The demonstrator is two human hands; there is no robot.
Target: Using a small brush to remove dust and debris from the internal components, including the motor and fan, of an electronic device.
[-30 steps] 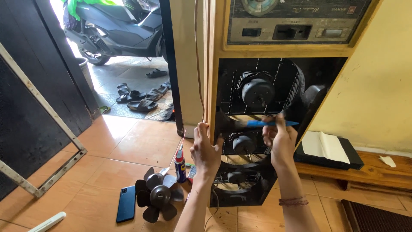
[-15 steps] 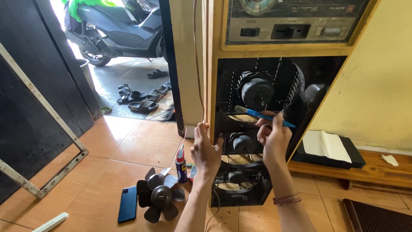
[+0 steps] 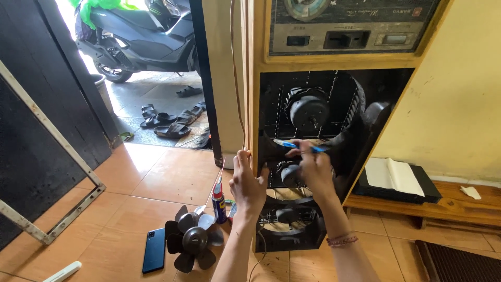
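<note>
Screwdriver (image 3: pixel 298 145): blue, level, pinched in right hand (image 3: pixel 313 169) fingers, inside cabinet (image 3: pixel 250 78).
Left hand (image 3: pixel 246 183): fingers clamped on cabinet's near-left edge.

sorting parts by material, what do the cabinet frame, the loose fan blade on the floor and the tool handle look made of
Cabinet frame: looks like wood, tan with a smooth varnished sheen; possibly veneer.
Fan blade: probably moulded plastic, dark grey, matte with soft highlights on the curved vanes.
Tool handle, held in the right hand: likely plastic, bright blue and glossy; too small to be sure.
</note>
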